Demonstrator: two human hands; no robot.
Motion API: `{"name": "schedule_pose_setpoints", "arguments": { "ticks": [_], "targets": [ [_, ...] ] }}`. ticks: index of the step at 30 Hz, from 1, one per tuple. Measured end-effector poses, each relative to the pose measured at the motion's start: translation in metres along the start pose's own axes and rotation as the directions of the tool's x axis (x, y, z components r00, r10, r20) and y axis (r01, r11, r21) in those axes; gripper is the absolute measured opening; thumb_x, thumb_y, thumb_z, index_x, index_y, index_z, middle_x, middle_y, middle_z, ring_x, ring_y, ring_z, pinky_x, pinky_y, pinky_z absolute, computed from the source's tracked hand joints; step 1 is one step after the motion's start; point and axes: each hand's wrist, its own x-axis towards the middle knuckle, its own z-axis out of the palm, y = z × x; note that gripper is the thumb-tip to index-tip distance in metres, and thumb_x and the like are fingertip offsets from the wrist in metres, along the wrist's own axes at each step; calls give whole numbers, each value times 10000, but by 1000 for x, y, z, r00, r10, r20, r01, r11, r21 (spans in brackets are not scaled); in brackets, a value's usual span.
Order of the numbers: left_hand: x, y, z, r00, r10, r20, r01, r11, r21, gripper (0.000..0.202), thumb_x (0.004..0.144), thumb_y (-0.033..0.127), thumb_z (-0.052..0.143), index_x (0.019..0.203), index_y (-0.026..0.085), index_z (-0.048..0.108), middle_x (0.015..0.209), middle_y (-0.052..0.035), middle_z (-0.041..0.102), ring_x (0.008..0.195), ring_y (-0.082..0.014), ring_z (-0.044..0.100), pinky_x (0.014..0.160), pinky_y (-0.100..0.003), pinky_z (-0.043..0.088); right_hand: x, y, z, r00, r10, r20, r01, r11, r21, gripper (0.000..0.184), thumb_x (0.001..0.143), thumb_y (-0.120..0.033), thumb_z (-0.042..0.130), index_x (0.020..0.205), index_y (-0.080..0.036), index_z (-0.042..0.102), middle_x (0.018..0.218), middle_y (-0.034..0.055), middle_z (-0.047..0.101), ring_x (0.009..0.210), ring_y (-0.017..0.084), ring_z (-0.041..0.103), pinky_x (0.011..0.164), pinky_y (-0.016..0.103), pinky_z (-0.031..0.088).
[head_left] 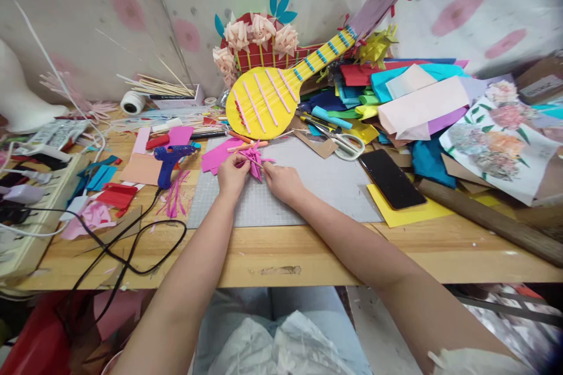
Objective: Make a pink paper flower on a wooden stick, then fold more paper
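Note:
My left hand (231,174) and my right hand (284,181) meet over a grey cutting mat (316,187) on the wooden table (281,252). Between their fingertips they pinch a small magenta fringed paper flower (255,161) on a thin stick. Both hands are closed on it. Flat magenta paper sheets (217,155) lie just behind the left hand.
A blue glue gun (169,159) with a black cord lies to the left. Scissors (341,139), a black phone (391,179) on yellow paper and a yellow paper guitar (272,96) lie behind and to the right. Coloured paper piles fill the right side; a power strip (26,211) sits far left.

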Motion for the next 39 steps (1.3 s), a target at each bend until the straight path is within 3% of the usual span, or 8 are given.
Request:
{"name": "schedule_pose_setpoints", "arguments": {
  "ticks": [8,17,20,23,26,32,36,39],
  "targets": [
    [2,-4,3,995,-13,-96,13,1000,-3,152,681,304,609,755,174,636,722,-18,662,675,-140,621,673,-273,496,1,-1,-9,989,123,-87,-126,991,-38,336,918,-393,276,1027,-212,538,899,72,678,810,192,621,610,264,336],
    [14,-12,-4,977,-23,-213,13,999,-46,127,665,267,622,724,160,586,714,-12,629,664,-121,593,673,-260,486,-1,3,-11,996,45,-76,-46,999,-8,277,888,-383,366,976,-215,568,881,68,680,803,194,610,611,266,317],
    [21,-14,-9,967,-46,-250,9,989,-147,117,659,201,606,761,152,577,746,-18,628,677,-109,590,677,-244,480,-1,9,-12,991,98,-93,-93,994,60,267,896,-368,356,963,-208,558,884,68,677,782,195,606,605,267,309],
    [23,-12,-9,975,-77,-206,17,961,-276,143,656,185,605,788,142,570,768,-32,631,682,-109,594,673,-245,481,2,15,-12,956,245,-159,-216,959,183,271,918,-348,302,965,-202,525,898,63,668,754,188,602,584,266,297],
    [19,-10,-3,987,-88,-134,41,946,-322,151,669,194,598,809,146,565,817,-46,638,720,-123,607,687,-266,490,3,16,-8,937,278,-211,-199,923,330,243,901,-388,335,966,-206,483,865,34,652,729,169,596,572,255,300],
    [1,-6,11,998,36,-42,-40,994,-97,104,716,211,575,815,178,569,863,-42,650,823,-154,619,786,-316,480,0,6,-1,957,147,-249,-34,913,406,337,751,-491,534,927,-216,455,901,11,620,777,163,585,578,248,339],
    [-6,1,12,997,75,4,-75,996,47,118,733,189,548,849,189,572,873,-37,653,795,-161,616,779,-331,475,0,3,-1,964,131,-233,-22,908,419,309,741,-430,549,946,-222,447,907,-1,624,811,160,590,604,252,361],
    [-7,3,12,997,75,8,-75,995,63,122,742,183,533,859,189,565,889,-39,648,802,-159,614,782,-328,475,2,5,1,965,148,-214,-49,911,410,261,760,-383,518,955,-227,442,879,-8,633,776,161,597,600,253,358]
  ]
}}
